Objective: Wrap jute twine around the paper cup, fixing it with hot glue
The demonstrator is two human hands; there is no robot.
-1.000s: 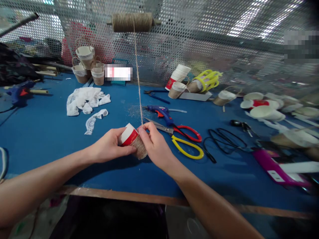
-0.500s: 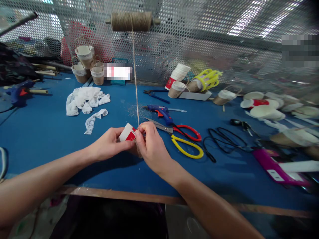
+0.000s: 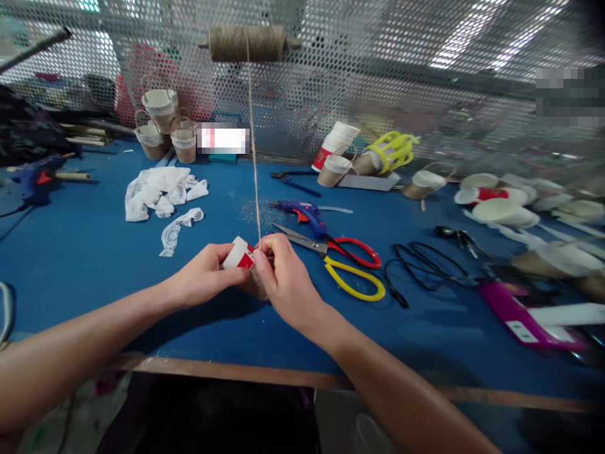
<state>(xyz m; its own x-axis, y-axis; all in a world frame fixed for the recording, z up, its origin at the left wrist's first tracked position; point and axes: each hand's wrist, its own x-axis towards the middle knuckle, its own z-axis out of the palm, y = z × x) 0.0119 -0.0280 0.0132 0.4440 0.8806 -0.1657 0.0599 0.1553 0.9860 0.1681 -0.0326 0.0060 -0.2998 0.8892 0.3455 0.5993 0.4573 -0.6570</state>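
Note:
A small white and red paper cup (image 3: 239, 253), tilted, has brown twine wrapped around part of it. My left hand (image 3: 205, 274) is closed around the cup from the left. At the cup's right side my right hand (image 3: 278, 265) pinches the twine (image 3: 256, 189) against it. This strand runs taut up to a twine spool (image 3: 246, 44) on a rod at the mesh screen. Just beyond my right hand lie large scissors (image 3: 314, 244) with red and yellow handles, and a blue glue gun (image 3: 302, 211). My fingers hide part of the cup.
White lace (image 3: 161, 189) lies at the left, near twine-covered cups with handles (image 3: 161, 110). Another glue gun (image 3: 40, 176) sits far left. Pliers (image 3: 295, 181), a black cable (image 3: 420, 268), keys (image 3: 458, 238) and a magenta case (image 3: 524, 318) are farther right.
The cup and both hands have shifted very slightly left, with the twine following. My grip on the cup and twine looks the same.

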